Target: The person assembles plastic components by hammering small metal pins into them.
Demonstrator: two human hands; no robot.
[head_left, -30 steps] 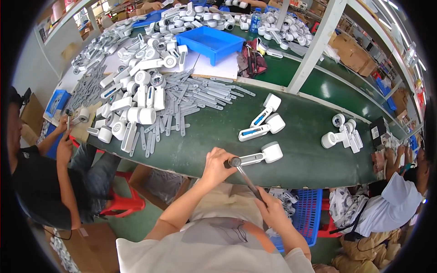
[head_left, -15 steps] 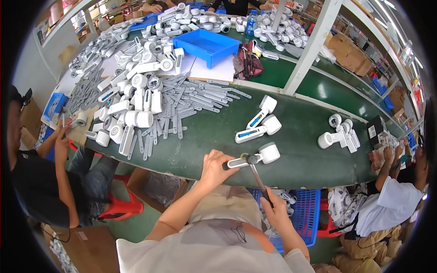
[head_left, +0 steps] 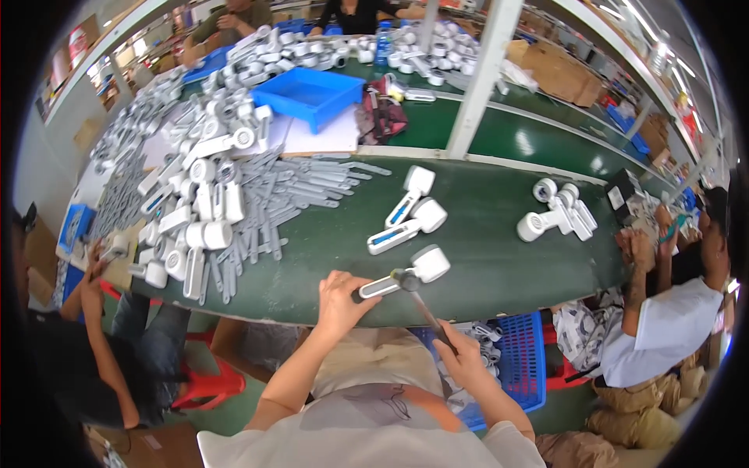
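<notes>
Left hand presses the white handheld part on the green table to steady it, while right hand grips what seems a small hammer.

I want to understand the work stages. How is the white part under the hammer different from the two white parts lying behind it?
The white part under the hammer is pinned by the left hand, at the table's near edge; the two white parts behind lie untouched, mid-table. It is single; they are paired side by side. All share round white heads and grey-blue handles.
</notes>
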